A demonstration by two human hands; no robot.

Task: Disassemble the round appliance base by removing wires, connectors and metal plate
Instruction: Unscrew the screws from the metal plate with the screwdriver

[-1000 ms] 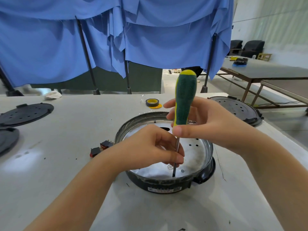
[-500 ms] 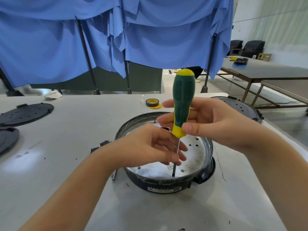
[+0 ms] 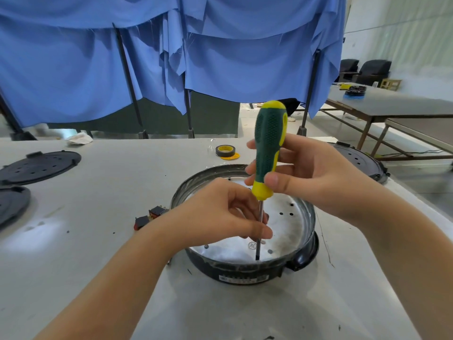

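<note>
A roll of black-and-yellow tape (image 3: 225, 151) lies far on the pale grey worktop (image 3: 103, 192). Two black perforated round plastic covers (image 3: 40, 166) sit at the left edge, another (image 3: 360, 161) at the right. Small red-and-black switches (image 3: 149, 217) rest left of centre. Blue cloth (image 3: 220, 57) hangs behind.

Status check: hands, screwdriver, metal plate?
Right hand grips screwdriver handle, upright. Left hand pinches its shaft. Tip down at near edge of metal plate, plate seated in round base. Loose screw beside tip; nothing blocking.
</note>
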